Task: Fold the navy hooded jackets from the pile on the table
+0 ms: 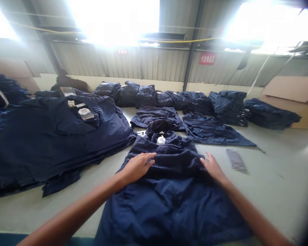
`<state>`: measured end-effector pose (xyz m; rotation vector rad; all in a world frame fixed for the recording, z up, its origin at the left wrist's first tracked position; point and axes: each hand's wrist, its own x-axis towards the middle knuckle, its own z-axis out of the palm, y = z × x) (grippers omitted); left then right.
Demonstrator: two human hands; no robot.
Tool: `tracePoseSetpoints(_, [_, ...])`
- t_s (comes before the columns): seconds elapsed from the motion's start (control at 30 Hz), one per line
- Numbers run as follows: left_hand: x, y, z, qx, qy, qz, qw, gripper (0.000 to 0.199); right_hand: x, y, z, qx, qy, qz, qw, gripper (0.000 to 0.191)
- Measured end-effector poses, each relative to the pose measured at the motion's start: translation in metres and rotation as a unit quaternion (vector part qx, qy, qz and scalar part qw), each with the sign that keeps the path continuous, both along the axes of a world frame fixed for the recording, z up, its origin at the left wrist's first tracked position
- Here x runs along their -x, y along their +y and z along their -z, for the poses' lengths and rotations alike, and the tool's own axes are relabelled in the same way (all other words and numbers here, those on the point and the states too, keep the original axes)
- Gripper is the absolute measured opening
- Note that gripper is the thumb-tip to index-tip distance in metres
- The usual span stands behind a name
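Observation:
A dark navy jacket lies spread out in front of me, its collar end away from me and its lower part reaching the bottom of the view. A white tag shows at its neck. My left hand rests on or just over the jacket's upper left part, palm down with fingers stretched. At the jacket's upper right edge is my right hand, fingers apart, touching or close to the cloth. Neither hand grips anything that I can see.
Left of me lies a broad pile of navy jackets with tags. Folded navy garments line the table's far side. Two more garments lie beyond the jacket, one at the right. A blurred flat object lies right of my hand.

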<state>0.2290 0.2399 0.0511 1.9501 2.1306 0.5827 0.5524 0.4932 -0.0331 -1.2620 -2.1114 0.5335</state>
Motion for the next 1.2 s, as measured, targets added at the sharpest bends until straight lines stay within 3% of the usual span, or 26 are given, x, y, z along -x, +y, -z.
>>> tracePoseSetpoints(0.13, [0.034,0.05,0.038,-0.003,0.146,-0.062,0.987,0.057,0.043,-0.024,0.006,-0.149,-0.138,-0.127,0.971,0.052])
tracePoseSetpoints(0.27, [0.08,0.055,0.086,0.047,0.159,-0.114,0.979,0.062,0.059,-0.022,0.026,-0.098,-0.254,-0.177,0.946,0.055])
tracePoseSetpoints(0.4, [0.102,0.051,0.106,0.078,0.128,-0.109,0.983,0.067,0.055,-0.013,0.048,-0.072,-0.28,-0.166,0.943,0.057])
tracePoseSetpoints(0.5, [0.103,0.053,0.106,0.084,0.12,-0.098,0.984,0.068,0.053,-0.016,0.05,-0.069,-0.287,-0.161,0.942,0.058])
tracePoseSetpoints(0.6, [0.108,0.057,0.098,0.108,0.101,-0.084,0.985,0.069,0.054,-0.02,0.041,-0.059,-0.292,-0.166,0.94,0.059])
tracePoseSetpoints(0.7, [0.121,0.064,0.081,0.127,0.088,-0.054,0.987,0.06,0.06,-0.014,0.022,-0.041,-0.298,-0.176,0.937,0.056])
tracePoseSetpoints(0.83, [0.135,0.084,0.049,0.051,0.119,-0.051,0.99,0.052,0.08,0.013,-0.008,-0.079,-0.281,-0.183,0.939,0.056])
tracePoseSetpoints(0.93, [0.14,0.102,0.036,0.044,0.123,-0.089,0.987,0.079,0.1,0.045,-0.021,-0.118,-0.294,-0.161,0.935,0.088])
tracePoseSetpoints(1.0, [0.143,0.114,0.035,0.077,0.117,-0.096,0.985,0.103,0.111,0.067,-0.023,-0.095,-0.336,-0.142,0.926,0.112])
tracePoseSetpoints(1.07, [0.147,0.124,0.035,0.114,0.117,-0.101,0.981,0.115,0.118,0.088,-0.023,-0.049,-0.372,-0.132,0.917,0.131])
tracePoseSetpoints(1.13, [0.15,0.132,0.035,0.152,0.123,-0.113,0.974,0.108,0.123,0.104,-0.023,0.0,-0.385,-0.135,0.913,0.142])
tracePoseSetpoints(1.2, [0.151,0.138,0.032,0.184,0.128,-0.124,0.967,0.089,0.124,0.114,-0.025,0.04,-0.377,-0.14,0.915,0.143])
